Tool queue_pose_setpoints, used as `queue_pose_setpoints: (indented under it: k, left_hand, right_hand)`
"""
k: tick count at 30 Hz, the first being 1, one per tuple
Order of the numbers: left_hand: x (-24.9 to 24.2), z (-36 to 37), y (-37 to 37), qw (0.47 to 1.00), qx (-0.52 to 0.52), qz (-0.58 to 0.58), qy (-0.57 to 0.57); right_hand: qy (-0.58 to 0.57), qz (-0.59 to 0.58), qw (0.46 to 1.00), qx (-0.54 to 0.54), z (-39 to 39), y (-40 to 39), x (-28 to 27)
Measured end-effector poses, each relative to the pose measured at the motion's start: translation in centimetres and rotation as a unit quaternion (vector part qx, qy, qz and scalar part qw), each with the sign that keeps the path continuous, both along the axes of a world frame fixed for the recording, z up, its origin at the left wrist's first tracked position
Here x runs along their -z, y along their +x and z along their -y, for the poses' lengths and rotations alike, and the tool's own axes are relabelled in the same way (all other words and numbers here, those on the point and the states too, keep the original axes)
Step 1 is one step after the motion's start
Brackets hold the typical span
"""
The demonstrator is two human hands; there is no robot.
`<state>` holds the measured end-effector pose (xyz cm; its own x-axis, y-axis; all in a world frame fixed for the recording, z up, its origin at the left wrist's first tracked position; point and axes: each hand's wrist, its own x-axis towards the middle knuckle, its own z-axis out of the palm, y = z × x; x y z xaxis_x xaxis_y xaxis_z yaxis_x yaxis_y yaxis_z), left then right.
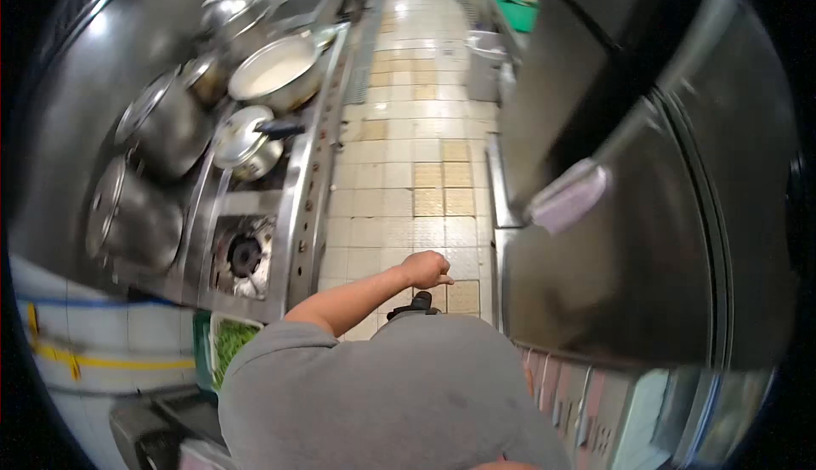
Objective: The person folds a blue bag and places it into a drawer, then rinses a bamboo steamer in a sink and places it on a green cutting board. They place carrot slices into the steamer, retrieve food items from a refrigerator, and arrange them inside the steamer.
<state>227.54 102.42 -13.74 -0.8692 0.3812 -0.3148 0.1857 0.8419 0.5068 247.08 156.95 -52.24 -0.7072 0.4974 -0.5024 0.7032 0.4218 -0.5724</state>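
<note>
My left hand (427,269) hangs in front of my body above the tiled floor (395,228), its fingers curled closed. A tiny yellowish spot shows by the fingertips, too small to name. Below that hand is the dark tip of a shoe (422,300). Of my right arm only slivers of skin show past the grey shirt (399,393); my right hand is out of sight.
On the left, a gas stove (246,253) carries a lidded pot (246,143), a wide basin (274,70) and large steel pots (140,215). Steel refrigerator doors (612,274) with a pinkish cloth (571,200) line the right. A crate of greens (231,347) stands lower left; a bin (485,66) stands ahead.
</note>
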Motion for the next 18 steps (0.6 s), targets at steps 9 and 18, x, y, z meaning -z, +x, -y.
queue_pose_setpoints:
  k: [9, 18]
  left_hand:
    - [4.6, 12.7, -3.1, 0.970, -0.217, 0.056, 0.094]
    - [20.1, 22.8, -3.1, 0.891, -0.406, 0.202, 0.005]
  right_hand:
    - [0.097, 0.002, 0.902, -0.420, 11.7, -27.2, -12.3]
    - [0.185, 0.089, 0.859, -0.468, 22.6, -48.7, -9.2]
